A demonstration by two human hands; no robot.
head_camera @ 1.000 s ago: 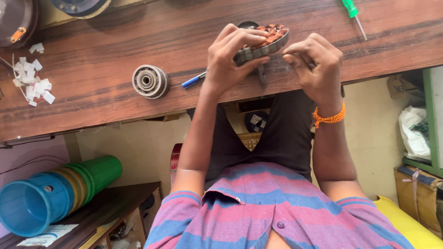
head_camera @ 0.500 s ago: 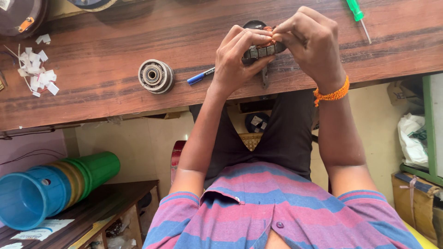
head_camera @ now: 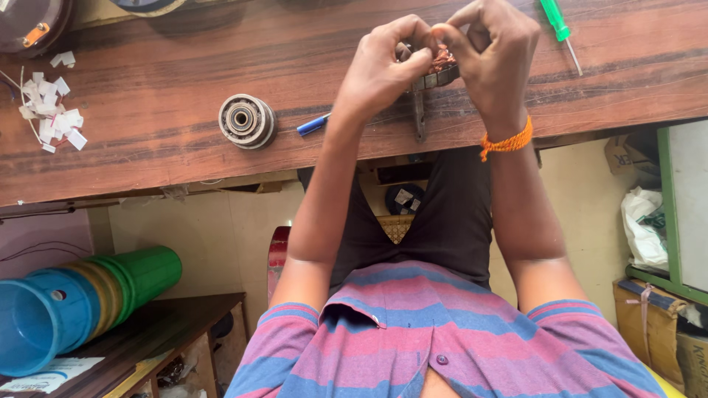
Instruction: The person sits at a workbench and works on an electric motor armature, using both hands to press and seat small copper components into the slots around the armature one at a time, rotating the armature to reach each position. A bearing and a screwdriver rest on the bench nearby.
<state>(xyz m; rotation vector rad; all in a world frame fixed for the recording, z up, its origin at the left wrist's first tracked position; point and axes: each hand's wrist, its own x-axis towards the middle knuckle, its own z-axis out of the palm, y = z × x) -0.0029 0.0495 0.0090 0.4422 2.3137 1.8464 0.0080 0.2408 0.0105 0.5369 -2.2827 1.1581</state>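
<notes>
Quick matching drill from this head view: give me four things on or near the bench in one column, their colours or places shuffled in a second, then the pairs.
Things:
1. screwdriver
2. pen
3. round metal part
4. paper scraps

Descriptions:
A. white, at the bench's left end
B. green handle, beside the right hand
C. blue, beside the left forearm
D. grey rings, left of the pen

Pairs: 1-B, 2-C, 3-D, 4-A
</notes>
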